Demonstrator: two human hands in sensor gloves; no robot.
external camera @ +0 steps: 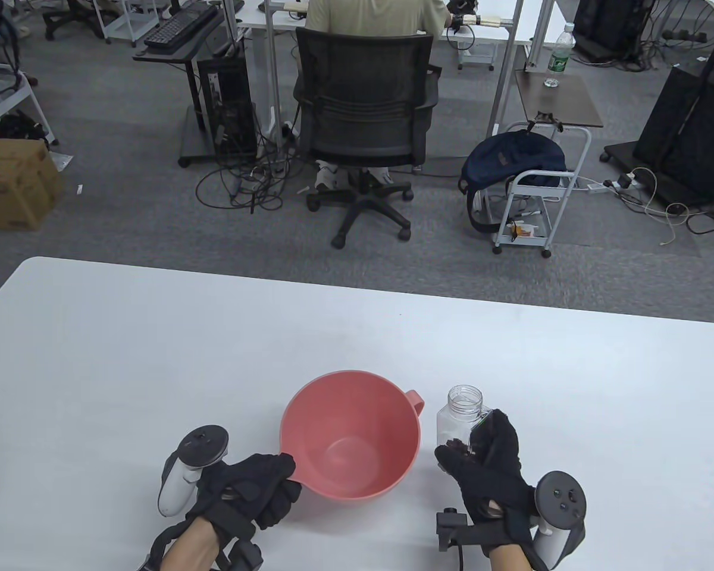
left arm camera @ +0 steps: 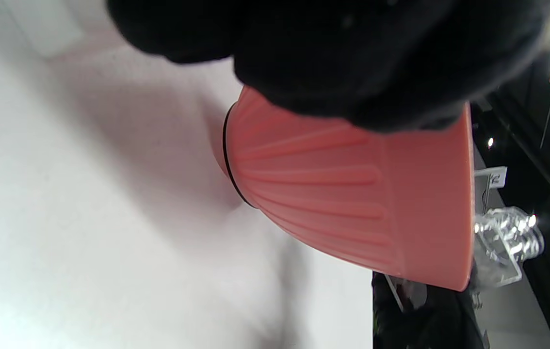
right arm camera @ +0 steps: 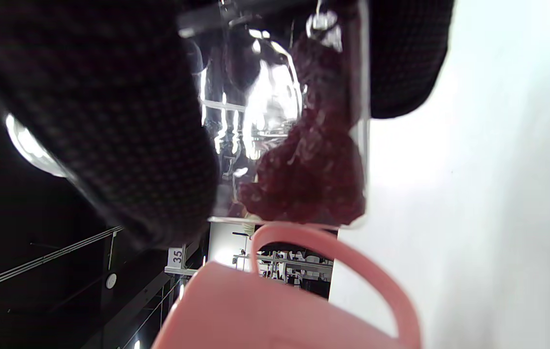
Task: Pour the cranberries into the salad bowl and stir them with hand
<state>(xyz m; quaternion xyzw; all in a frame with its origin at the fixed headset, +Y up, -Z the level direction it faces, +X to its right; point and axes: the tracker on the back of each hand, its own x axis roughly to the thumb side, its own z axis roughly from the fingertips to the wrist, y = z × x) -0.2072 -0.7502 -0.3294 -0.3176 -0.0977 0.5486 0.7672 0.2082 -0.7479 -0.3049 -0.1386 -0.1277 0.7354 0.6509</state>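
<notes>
Office: desks [external camera: 387, 15], swivel chair [external camera: 366, 119], computers [external camera: 229, 101]

Beyond the white desk [external camera: 154, 333], we're seeing a person sitting [external camera: 372, 15] in a black office chair [external camera: 366, 113], a blue backpack [external camera: 511, 163] slumping over a cart [external camera: 538, 196], a cardboard box [external camera: 12, 184] far left.

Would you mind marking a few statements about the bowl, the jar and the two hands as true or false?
1. The pink bowl already holds cranberries. False: it is empty.
2. The right hand grips the clear jar. True.
3. The jar has its lid on. False: its mouth is open.
4. The left hand holds the bowl's rim. True.
5. The cranberries are inside the jar. True.
</notes>
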